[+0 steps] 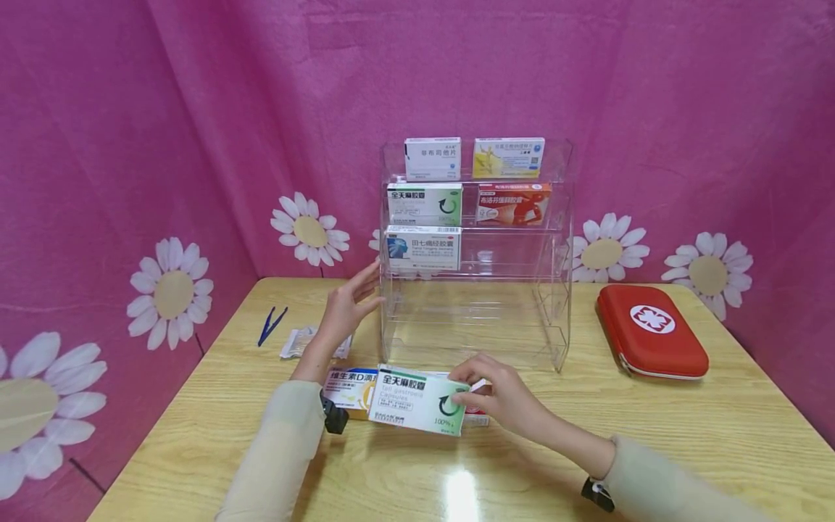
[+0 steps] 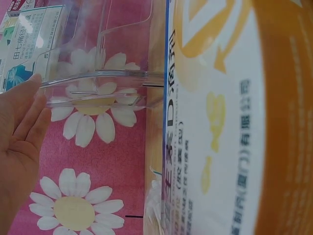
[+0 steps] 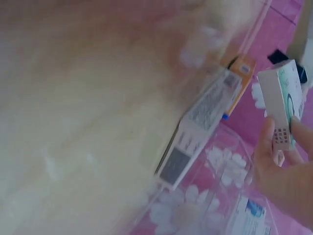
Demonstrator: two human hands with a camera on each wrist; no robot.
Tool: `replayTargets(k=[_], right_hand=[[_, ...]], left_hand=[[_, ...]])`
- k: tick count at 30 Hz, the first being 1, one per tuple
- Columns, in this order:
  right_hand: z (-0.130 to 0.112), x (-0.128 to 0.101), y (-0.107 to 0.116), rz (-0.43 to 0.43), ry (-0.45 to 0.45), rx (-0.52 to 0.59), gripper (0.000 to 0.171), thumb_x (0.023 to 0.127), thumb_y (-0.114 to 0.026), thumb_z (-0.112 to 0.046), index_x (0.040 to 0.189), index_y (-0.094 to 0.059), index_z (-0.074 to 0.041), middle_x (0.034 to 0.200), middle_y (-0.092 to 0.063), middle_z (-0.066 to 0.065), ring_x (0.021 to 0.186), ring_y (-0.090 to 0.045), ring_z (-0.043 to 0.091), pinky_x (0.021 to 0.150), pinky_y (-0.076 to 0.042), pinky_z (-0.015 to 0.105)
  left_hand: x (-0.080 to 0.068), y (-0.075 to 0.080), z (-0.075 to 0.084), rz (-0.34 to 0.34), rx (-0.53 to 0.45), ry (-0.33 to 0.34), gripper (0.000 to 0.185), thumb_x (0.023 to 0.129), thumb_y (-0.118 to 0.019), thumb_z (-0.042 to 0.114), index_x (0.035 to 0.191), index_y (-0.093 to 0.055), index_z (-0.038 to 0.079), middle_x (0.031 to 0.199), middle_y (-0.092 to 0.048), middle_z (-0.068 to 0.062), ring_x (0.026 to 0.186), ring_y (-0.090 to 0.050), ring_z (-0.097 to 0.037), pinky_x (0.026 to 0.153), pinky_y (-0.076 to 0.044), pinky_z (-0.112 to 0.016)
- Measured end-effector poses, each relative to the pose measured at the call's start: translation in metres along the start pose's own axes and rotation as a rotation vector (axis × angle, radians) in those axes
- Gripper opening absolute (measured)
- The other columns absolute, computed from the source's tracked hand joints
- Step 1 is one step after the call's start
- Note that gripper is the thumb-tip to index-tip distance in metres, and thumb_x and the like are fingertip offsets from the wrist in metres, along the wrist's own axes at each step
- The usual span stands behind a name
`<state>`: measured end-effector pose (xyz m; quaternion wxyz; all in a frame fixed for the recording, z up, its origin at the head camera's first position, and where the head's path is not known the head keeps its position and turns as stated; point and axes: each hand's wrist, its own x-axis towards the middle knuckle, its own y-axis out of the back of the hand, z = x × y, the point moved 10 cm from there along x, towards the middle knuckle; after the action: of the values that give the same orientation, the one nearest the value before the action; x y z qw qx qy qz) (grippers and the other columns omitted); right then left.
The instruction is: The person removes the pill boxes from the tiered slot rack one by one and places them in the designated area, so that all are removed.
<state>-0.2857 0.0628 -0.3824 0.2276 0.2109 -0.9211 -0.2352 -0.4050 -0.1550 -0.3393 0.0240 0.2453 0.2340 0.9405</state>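
My right hand (image 1: 501, 397) pinches a white and green medicine box (image 1: 411, 407) by its right end, its printed front facing me. In the right wrist view the thumb and fingers grip one end of this box (image 3: 279, 100). My left hand (image 1: 347, 310) is at the left side of a clear acrylic display rack (image 1: 562, 341), fingers extended and fingertips right at its edge. Behind the held box lie a white and orange vitamin D box (image 1: 349, 391) and another box (image 1: 481, 419), mostly hidden. In the left wrist view the vitamin D box (image 2: 215, 122) looms close.
The rack's upper tiers hold several medicine boxes, including a blue-white one (image 1: 424, 250) and a red one (image 1: 514, 204). On the left are blue tweezers (image 1: 271, 326) and a packet of swabs (image 1: 298, 342). A red first-aid case (image 1: 652, 332) lies right.
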Motion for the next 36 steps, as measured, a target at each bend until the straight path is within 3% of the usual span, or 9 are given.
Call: replayTargets(k=[4,17,23,31,36], right_hand=[[-0.002,-0.005,-0.024,-0.099,0.011,-0.027,0.018,0.084,-0.075,-0.015,0.098,-0.069,-0.007,0.096,-0.070,0.009,0.083,-0.061,0.002,0.071,-0.060,0.018],[-0.004,0.000,-0.071,-0.264,-0.040,-0.088,0.015,0.083,-0.077,-0.015,0.093,-0.073,-0.004,0.081,-0.071,0.004,0.066,-0.054,-0.007,0.061,-0.050,0.010],[-0.010,0.008,-0.091,-0.287,-0.027,-0.117,0.015,0.083,-0.076,-0.013,0.092,-0.072,-0.002,0.076,-0.072,0.004,0.063,-0.049,-0.008,0.060,-0.047,0.010],[-0.033,0.017,-0.110,-0.271,0.097,-0.400,0.016,0.086,-0.075,-0.020,0.095,-0.071,-0.007,0.077,-0.063,-0.001,0.070,-0.045,0.000,0.061,-0.041,0.009],[-0.038,0.019,-0.119,-0.288,0.091,-0.396,0.016,0.086,-0.075,-0.019,0.094,-0.071,-0.006,0.079,-0.066,-0.001,0.070,-0.046,0.001,0.062,-0.044,0.009]], left_hand=[[0.000,0.000,-0.001,-0.002,0.000,0.014,0.066,0.086,-0.069,-0.002,0.147,-0.044,0.009,0.144,-0.053,-0.017,0.129,-0.057,-0.033,0.108,-0.051,-0.036],[0.000,-0.001,-0.001,-0.005,0.013,0.027,0.067,0.087,-0.069,-0.001,0.147,-0.043,0.010,0.144,-0.053,-0.016,0.129,-0.056,-0.032,0.108,-0.051,-0.036],[-0.001,-0.001,-0.001,-0.006,0.013,0.035,0.067,0.087,-0.069,-0.002,0.148,-0.043,0.010,0.145,-0.053,-0.016,0.130,-0.056,-0.032,0.108,-0.051,-0.035],[0.000,-0.001,-0.001,-0.003,-0.001,0.023,0.068,0.087,-0.069,-0.002,0.148,-0.043,0.010,0.145,-0.052,-0.017,0.130,-0.056,-0.033,0.108,-0.051,-0.037],[-0.001,-0.001,-0.001,-0.004,0.005,0.029,0.067,0.088,-0.068,-0.001,0.148,-0.043,0.011,0.145,-0.053,-0.016,0.130,-0.056,-0.032,0.108,-0.051,-0.036]])
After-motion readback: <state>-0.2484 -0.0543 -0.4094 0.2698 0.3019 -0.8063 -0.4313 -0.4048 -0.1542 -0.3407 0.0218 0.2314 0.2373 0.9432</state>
